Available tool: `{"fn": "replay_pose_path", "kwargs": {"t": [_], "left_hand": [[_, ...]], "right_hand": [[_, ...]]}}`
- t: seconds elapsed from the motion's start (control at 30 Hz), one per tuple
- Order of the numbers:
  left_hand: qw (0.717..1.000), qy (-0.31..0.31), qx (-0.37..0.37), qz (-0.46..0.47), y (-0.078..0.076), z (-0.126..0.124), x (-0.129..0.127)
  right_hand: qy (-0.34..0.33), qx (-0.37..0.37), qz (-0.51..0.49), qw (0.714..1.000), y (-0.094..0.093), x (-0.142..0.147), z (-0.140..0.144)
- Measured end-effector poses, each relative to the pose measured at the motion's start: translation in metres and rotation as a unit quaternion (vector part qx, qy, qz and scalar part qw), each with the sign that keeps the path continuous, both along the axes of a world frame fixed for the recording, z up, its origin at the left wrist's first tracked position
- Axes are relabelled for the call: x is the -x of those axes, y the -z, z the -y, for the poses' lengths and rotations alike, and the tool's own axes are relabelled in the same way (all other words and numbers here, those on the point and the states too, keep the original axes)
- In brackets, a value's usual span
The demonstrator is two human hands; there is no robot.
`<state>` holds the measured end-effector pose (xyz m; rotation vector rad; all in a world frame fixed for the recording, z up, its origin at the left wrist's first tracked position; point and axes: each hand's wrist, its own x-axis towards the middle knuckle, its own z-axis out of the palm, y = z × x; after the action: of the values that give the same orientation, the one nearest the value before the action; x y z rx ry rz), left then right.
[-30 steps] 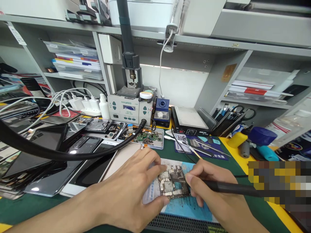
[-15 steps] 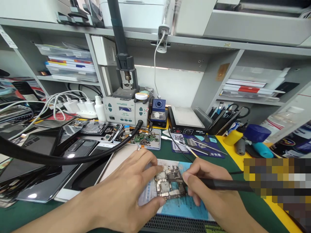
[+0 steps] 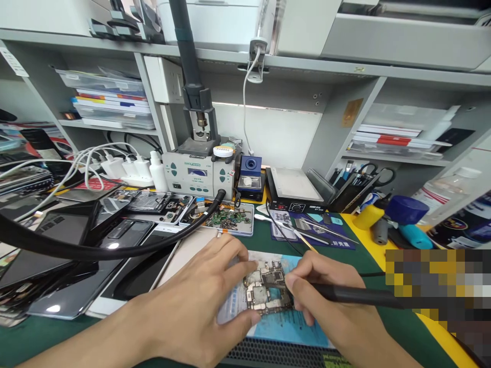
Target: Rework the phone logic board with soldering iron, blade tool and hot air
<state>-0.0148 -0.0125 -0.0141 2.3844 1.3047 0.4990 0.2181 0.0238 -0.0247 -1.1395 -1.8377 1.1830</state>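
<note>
A small phone circuit board with metal shields lies on a blue and white pad on the green bench mat. My left hand pinches the board's left edge between thumb and fingers. My right hand grips a black pen-like soldering tool, whose tip rests on the board's right side. The tool's rear end runs off to the right into a blurred patch.
A rework station with a thick black hose stands behind. Several phones and screens lie stacked at the left. A parts tray, a hot plate, tweezers and tool holders line the back and right.
The view has shifted slightly left and down. Both hands stay on the board, and the right hand has nudged the tool tip a little to the left.
</note>
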Motion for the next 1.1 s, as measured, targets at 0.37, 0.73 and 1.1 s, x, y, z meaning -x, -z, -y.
{"fn": "replay_pose_path", "kwargs": {"t": [0.37, 0.73, 1.1], "left_hand": [[1.0, 0.003, -0.004, -0.014, 0.001, 0.0, 0.0], [1.0, -0.008, -0.023, 0.006, 0.007, 0.001, 0.002], [0.999, 0.01, -0.054, -0.001, 0.012, 0.006, 0.002]], "right_hand": [[-0.029, 0.012, -0.004, 1.0, 0.0, -0.002, -0.003], [0.015, 0.054, -0.093, 0.994, -0.002, -0.002, -0.002], [0.012, 0.053, -0.115, 0.992, -0.004, -0.002, 0.002]]}}
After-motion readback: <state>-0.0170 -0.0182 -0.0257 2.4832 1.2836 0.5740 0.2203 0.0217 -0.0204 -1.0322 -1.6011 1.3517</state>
